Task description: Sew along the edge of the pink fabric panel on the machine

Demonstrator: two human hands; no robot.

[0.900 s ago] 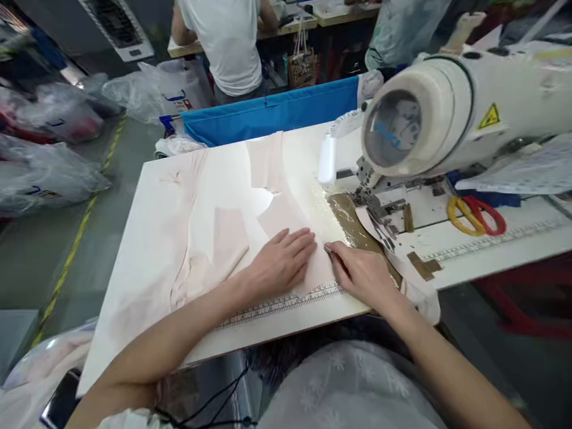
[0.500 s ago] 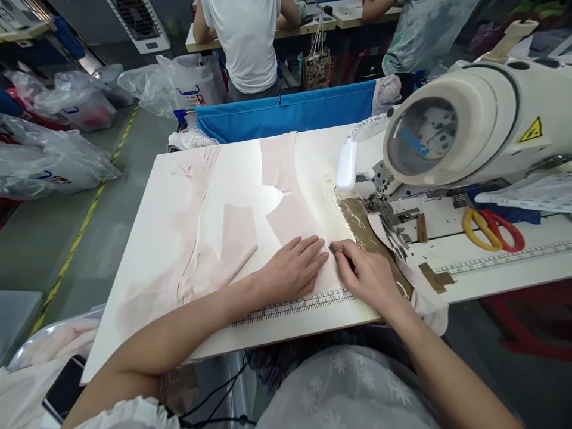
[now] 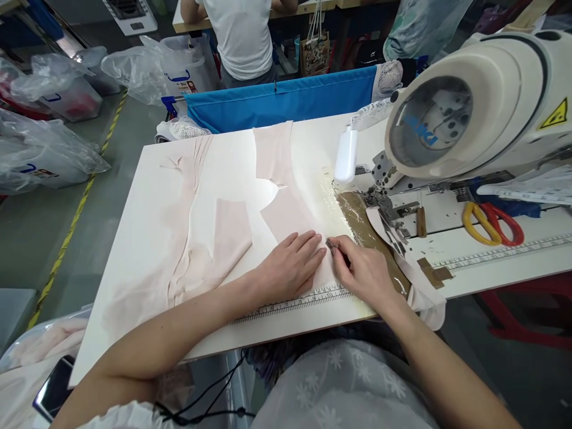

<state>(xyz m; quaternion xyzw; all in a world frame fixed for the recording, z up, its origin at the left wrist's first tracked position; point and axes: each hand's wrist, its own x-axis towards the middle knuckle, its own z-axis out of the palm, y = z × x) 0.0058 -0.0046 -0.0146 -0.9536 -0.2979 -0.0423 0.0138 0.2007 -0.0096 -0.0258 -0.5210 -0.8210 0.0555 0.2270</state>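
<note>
My left hand (image 3: pixel 290 265) lies flat, palm down, on the near end of a pale pink fabric piece (image 3: pixel 288 211). Just to its right, my right hand (image 3: pixel 364 271) pinches a small dark metal tool (image 3: pixel 330 243) at the fabric's right edge; most of the tool is hidden in the fingers, so its kind is unclear. A second pink piece (image 3: pixel 232 229) with a folded corner lies left of my left hand. Further left is a long gathered pink cloth (image 3: pixel 179 220). Beneath my hands, a printed measuring tape (image 3: pixel 290 304) runs along the white table (image 3: pixel 134 202).
A sewing machine (image 3: pixel 465 113) stands on the right, with scissors (image 3: pixel 482 223) and a wooden-handled tool (image 3: pixel 420 222) nearby. A blue cloth barrier (image 3: pixel 286 95) hangs behind the table. Beyond it sits a person in white (image 3: pixel 243 36). Bagged plastic bins (image 3: pixel 67 98) stand on the floor.
The camera view has tilted slightly, so the scene sits a little higher and further left. Both hands keep nearly the same place on the fabric.
</note>
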